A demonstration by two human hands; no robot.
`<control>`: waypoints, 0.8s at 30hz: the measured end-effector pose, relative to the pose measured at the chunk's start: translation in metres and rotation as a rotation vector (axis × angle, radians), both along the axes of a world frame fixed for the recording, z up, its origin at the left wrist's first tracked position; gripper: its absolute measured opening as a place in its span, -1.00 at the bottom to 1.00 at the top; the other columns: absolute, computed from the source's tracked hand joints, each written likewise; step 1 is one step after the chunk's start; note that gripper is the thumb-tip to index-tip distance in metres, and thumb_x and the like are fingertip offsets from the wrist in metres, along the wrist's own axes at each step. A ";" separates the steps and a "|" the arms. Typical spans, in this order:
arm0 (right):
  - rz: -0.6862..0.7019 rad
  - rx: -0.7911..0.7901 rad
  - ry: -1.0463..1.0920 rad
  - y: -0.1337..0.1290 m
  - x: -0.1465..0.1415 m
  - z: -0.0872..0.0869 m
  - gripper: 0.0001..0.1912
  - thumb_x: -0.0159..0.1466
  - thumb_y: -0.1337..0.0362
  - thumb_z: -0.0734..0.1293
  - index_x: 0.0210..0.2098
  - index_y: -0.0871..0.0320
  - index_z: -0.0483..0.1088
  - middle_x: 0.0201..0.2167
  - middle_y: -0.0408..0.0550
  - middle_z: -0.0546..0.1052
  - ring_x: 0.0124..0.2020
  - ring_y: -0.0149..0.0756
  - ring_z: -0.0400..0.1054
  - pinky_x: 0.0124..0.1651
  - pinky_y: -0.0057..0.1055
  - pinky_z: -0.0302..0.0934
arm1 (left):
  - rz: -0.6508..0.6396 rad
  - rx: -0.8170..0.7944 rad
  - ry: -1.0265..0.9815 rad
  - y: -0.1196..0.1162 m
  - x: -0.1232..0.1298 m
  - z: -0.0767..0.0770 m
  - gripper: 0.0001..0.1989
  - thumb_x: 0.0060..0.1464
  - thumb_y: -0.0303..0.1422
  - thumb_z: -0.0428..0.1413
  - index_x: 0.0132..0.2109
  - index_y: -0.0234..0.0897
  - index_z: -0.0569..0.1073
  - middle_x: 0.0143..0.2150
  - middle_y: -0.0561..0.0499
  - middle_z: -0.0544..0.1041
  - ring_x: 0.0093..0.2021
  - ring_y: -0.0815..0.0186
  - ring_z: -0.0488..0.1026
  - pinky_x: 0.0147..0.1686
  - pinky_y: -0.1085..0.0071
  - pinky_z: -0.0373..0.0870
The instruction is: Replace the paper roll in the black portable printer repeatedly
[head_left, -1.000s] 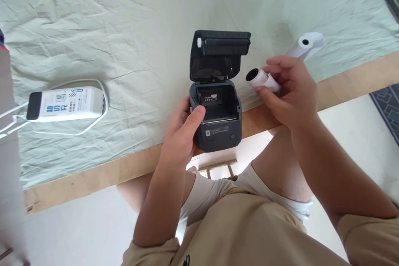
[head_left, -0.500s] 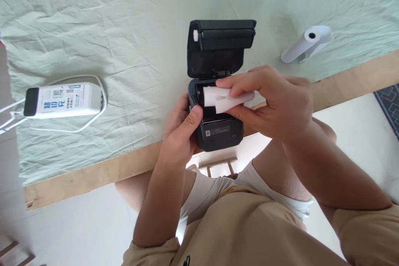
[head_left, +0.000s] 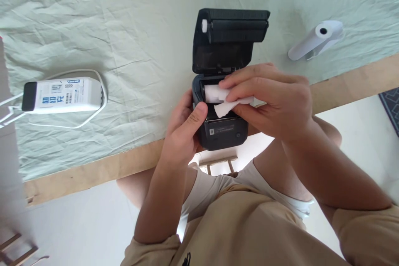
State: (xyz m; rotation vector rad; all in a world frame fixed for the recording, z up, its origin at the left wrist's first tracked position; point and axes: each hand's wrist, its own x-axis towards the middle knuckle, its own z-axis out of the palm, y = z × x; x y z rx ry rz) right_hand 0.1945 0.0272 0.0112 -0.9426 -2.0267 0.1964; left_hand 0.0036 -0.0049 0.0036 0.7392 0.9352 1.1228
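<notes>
A small black portable printer (head_left: 224, 135) has its lid (head_left: 232, 41) swung up, showing a roller with a white gear under it. My left hand (head_left: 185, 129) is closed round the printer's left side, thumb at the rim of the opening. Over the opening, my right hand (head_left: 277, 99) pinches white paper. A rolled part of the white paper (head_left: 213, 93) lies inside the printer, and a loose flap hangs over the front edge of the cavity. My fingers hide the right end of the paper.
At the right of the cloth-covered table (head_left: 140, 16) lies a larger white paper roll (head_left: 307, 43), its end partly unrolled. A white power strip or charger (head_left: 65, 95) with a looped cable is at the left. The wooden table edge (head_left: 93, 174) runs in front of me.
The printer, with both hands on it, has shifted slightly right in view. My right fingers have moved over the paper, and its loose flap is now more spread and bent forward.
</notes>
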 end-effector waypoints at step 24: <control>0.051 0.115 0.044 -0.032 0.004 -0.021 -0.81 0.46 0.02 0.38 -0.26 -0.10 0.40 -0.37 -0.21 0.61 -0.21 -0.20 0.60 -0.19 -0.16 0.39 | -0.060 -0.070 0.135 0.002 -0.007 -0.002 -0.51 -0.05 -0.42 0.50 0.04 -0.13 0.57 -0.04 0.00 0.73 -0.02 0.05 0.70 -0.14 0.27 0.71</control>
